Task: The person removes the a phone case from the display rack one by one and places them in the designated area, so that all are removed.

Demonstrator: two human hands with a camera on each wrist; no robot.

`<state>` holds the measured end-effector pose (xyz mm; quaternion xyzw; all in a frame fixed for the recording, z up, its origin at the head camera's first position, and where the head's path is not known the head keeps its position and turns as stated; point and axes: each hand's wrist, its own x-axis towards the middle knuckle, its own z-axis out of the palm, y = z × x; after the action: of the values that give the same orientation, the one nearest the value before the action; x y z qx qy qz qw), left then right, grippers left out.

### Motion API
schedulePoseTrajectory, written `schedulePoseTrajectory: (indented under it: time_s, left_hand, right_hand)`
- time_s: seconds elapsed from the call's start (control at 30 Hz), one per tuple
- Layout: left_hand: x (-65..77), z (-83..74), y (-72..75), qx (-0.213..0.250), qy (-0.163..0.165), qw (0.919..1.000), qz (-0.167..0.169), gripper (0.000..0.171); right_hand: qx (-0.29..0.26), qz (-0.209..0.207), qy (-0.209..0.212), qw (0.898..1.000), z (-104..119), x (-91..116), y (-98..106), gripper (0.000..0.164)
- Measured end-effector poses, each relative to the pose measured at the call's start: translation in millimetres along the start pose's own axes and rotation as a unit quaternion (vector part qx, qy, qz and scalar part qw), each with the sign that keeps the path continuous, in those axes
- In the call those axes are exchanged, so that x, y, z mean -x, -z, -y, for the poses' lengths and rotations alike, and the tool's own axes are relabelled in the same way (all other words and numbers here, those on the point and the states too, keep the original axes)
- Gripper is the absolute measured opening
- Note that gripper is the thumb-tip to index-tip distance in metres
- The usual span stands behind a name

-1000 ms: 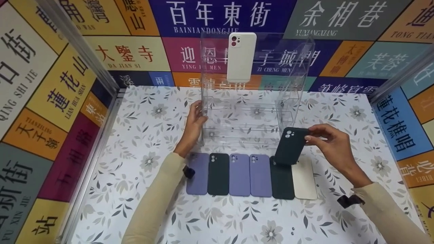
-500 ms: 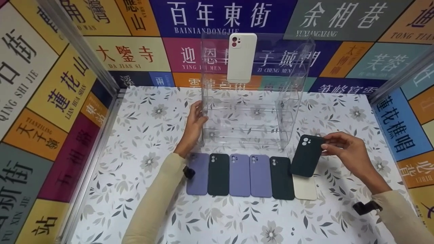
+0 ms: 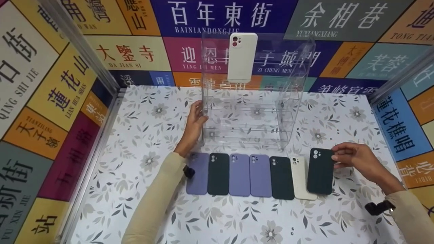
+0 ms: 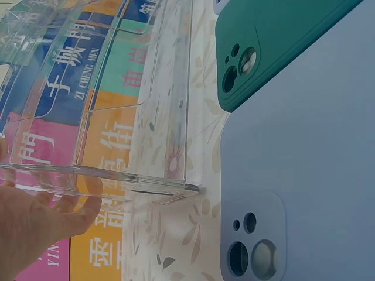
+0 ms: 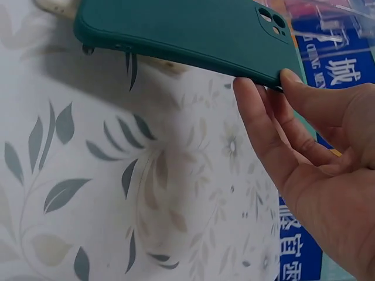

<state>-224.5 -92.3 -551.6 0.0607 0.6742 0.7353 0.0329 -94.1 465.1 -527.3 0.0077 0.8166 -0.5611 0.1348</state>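
Observation:
In the head view, my right hand (image 3: 356, 159) pinches a dark green phone case (image 3: 320, 171) by its upper right edge, thumb against fingers. The case is raised and tilted, its shadow on the cloth in the right wrist view, its lower left part overlapping a cream phone case (image 3: 300, 178). My left hand (image 3: 193, 125) holds the left side of a clear acrylic display rack (image 3: 284, 135), thumb at the front edge. A white phone case (image 3: 242, 57) stands in the rack's top tier.
A row of phone cases lies before the rack: purple (image 3: 198, 183), dark green (image 3: 218, 174), two more purple (image 3: 250, 176), another dark green (image 3: 282, 178), then the cream one. Sign-printed panels (image 3: 132, 54) enclose the flower-patterned tabletop (image 3: 142, 203).
My right hand has carried the dark green case right and toward me, from above the row's right-hand dark green case to the cream case's right side. My left hand stays put.

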Motion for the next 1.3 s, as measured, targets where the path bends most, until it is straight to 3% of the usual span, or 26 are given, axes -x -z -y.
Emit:
schedulePoseTrajectory:
  time_s: [0.17,0.4,0.7,1.03,1.3]
  left_hand:
    - [0.5,1.7,0.7,-0.006,-0.005,1.0000,0.005,0.063]
    - [0.0,1.8,0.5,0.004,-0.010,0.9999,0.002,0.061]
    - [-0.3,1.1,-0.4,0.006,-0.004,1.0000,-0.003,0.059]
    - [1.1,0.8,-1.0,0.005,-0.001,1.0000,-0.001,0.061]
    - [0.2,1.3,-0.9,0.011,0.001,0.9999,0.000,0.064]
  right_hand:
    - [-0.029,0.018,-0.030,0.999,-14.6,1.8,10.6,0.022]
    - [-0.009,0.050,-0.068,0.996,-31.0,3.0,22.3,0.024]
    - [-0.039,0.074,-0.069,0.994,-48.3,0.1,22.7,0.023]
    - [-0.026,0.062,-0.080,0.995,-53.1,-0.5,15.9,0.031]
    - [0.032,0.031,-0.097,0.994,-47.7,-1.0,6.9,0.045]
